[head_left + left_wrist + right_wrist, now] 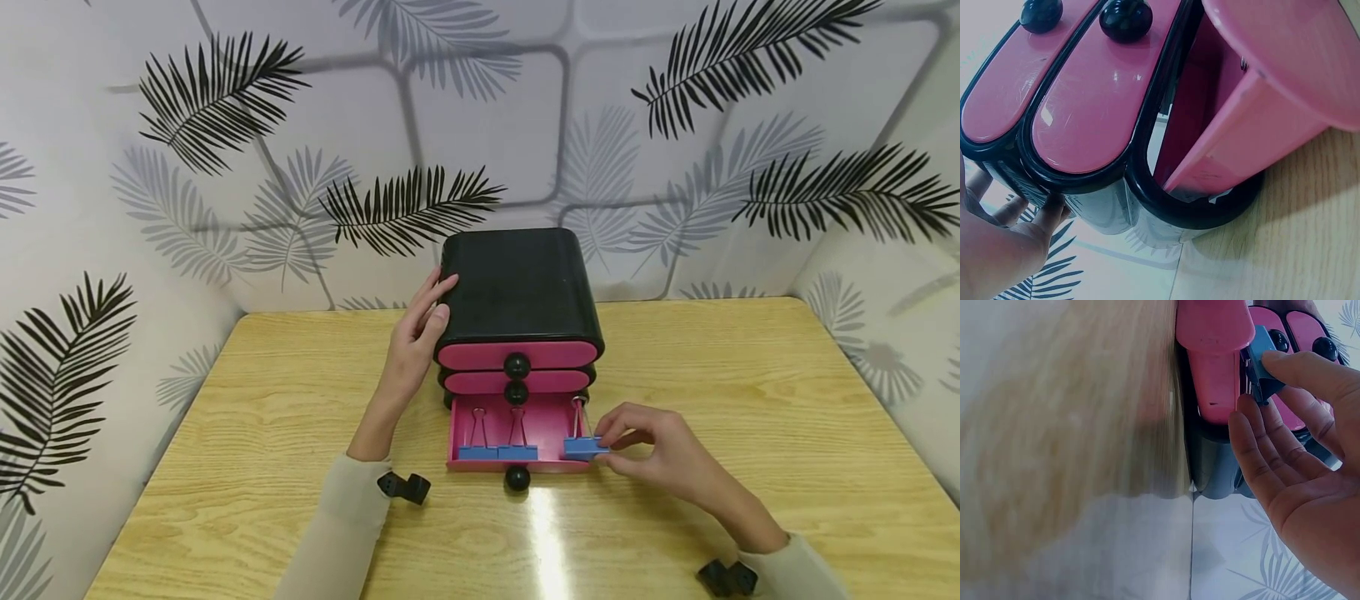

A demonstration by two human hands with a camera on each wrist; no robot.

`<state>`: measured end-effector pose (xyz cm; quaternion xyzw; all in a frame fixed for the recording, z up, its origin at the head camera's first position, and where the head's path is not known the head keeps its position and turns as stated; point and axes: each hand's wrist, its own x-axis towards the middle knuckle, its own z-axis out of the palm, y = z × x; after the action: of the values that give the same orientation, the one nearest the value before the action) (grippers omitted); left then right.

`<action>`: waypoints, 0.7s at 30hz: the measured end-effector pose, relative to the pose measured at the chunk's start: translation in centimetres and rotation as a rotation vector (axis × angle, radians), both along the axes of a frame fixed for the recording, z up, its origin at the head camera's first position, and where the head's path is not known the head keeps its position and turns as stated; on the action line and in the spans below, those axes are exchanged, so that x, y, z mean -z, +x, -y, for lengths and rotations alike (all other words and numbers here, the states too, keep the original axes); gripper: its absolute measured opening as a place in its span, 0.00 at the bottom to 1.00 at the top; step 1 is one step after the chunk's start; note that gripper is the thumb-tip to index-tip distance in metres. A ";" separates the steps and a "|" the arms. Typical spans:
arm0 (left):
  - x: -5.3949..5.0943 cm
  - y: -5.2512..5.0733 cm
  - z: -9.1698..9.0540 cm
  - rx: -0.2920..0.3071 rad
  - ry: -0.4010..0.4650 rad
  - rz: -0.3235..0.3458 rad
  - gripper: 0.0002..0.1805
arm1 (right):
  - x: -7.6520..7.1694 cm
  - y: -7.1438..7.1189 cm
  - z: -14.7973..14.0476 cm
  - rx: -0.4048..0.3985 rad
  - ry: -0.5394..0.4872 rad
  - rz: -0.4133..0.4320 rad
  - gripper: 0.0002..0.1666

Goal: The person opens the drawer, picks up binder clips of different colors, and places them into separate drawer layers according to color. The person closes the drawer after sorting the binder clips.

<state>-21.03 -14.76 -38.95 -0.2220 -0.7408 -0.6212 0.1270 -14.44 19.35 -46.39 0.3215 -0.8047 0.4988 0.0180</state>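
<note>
A small black cabinet (517, 283) with pink drawers stands on the table, its bottom drawer (517, 467) pulled out. Two blue binder clips lie at the left and middle of that drawer; one is the left binder clip (477, 453), the other the middle binder clip (518, 453). My right hand (652, 446) pinches a third blue binder clip (583, 448) between thumb and fingers at the drawer's right end. The right wrist view shows this held binder clip (1262, 362) by the drawer's side wall. My left hand (412, 346) rests against the cabinet's left side, fingers extended.
Above the open drawer are two closed drawers with round black knobs, the upper knob (517, 365) and the lower knob (516, 392). A wooden table (285, 433) lies beneath. Behind it rises a leaf-patterned wall covering (480, 125).
</note>
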 end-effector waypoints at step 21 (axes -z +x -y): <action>0.0 0.0 0.0 0.005 0.000 0.008 0.26 | 0.3 0.2 1.5 0.041 0.050 -0.024 0.14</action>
<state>-21.03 -14.74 -38.91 -0.2215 -0.7408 -0.6222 0.1226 -14.23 17.86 -46.65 0.3114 -0.8230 0.4741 0.0299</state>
